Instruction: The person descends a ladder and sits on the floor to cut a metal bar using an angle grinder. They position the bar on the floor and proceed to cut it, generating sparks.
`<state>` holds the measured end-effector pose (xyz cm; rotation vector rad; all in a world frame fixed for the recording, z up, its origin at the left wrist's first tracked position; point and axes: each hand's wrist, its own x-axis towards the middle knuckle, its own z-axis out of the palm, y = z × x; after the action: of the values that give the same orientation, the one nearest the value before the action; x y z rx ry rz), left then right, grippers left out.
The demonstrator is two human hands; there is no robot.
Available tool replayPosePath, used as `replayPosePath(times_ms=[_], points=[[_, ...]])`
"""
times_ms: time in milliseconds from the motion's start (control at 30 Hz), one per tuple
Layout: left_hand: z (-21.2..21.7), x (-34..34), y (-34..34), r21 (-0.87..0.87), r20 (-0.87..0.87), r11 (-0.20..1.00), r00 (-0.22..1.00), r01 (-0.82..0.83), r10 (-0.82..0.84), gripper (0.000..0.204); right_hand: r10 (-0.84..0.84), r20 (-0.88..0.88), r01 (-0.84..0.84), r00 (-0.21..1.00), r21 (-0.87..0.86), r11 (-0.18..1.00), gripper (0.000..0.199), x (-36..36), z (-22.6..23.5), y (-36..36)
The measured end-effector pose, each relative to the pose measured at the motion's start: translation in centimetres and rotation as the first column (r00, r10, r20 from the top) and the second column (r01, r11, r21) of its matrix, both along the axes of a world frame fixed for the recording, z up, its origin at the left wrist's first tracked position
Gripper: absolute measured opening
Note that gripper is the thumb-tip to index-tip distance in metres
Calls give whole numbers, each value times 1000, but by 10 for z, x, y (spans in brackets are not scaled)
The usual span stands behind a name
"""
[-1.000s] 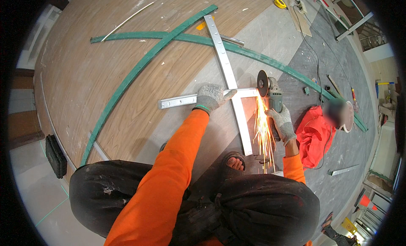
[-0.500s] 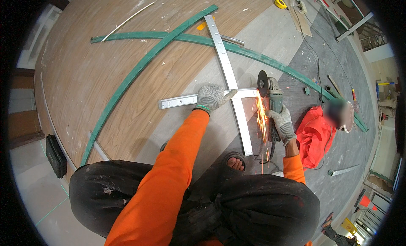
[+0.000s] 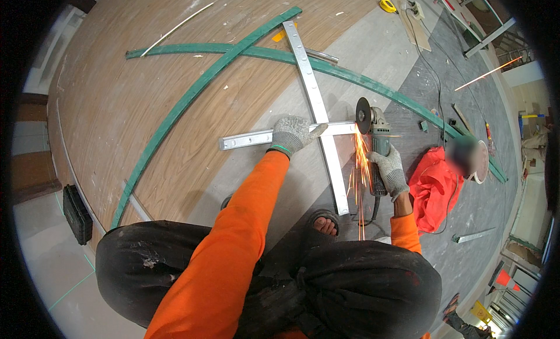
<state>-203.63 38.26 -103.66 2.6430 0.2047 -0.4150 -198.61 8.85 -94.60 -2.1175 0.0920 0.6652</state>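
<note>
A person in orange sleeves and dark trousers squats on a floor (image 3: 146, 100) of wood-grain boards that gives way to grey sheeting on the right, in a room under fit-out. Two long curved green strips (image 3: 192, 100) arc across the boards, a yellow tape measure (image 3: 387, 5) lies near the far edge, a black box (image 3: 77, 213) sits at the left, and an orange cloth (image 3: 434, 190) lies crumpled at the right. A long perforated metal rail (image 3: 315, 102) runs away from the person, one bare toe (image 3: 325, 226) near its close end, and a shorter metal bar (image 3: 251, 138) crosses it. The gloved left hand (image 3: 293, 135) lies flat, fingers spread, pressing down on the bar just beside the crossing. The gloved right hand (image 3: 389, 173) is wrapped tight around the body of an angle grinder (image 3: 373, 135), whose disc meets the bar's right end just right of the rail; sparks (image 3: 361, 170) stream back toward the person's knees.
</note>
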Motion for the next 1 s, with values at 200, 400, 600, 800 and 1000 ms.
replayPosePath(times_ms=[200,400,600,800,1000], points=[[-1,-1,-1,3,53,1000,999,2,-2,84,-44,14,43,999,57,997,45,-1,-10,-6],[-1,-2,0,35,35,999,999,3,-4,84,-12,21,12,1000,7,1000,48,-2,3,3],[8,1,-2,22,-34,1000,999,-16,16,86,-10,36,8,999,54,999,46,0,-10,-7],[-3,2,0,31,-30,1000,1000,4,-3,85,-15,-7,16,1000,70,997,45,1,-10,-5],[3,3,-2,40,-33,999,999,20,-19,85,-14,39,12,999,71,997,44,2,-18,-13]])
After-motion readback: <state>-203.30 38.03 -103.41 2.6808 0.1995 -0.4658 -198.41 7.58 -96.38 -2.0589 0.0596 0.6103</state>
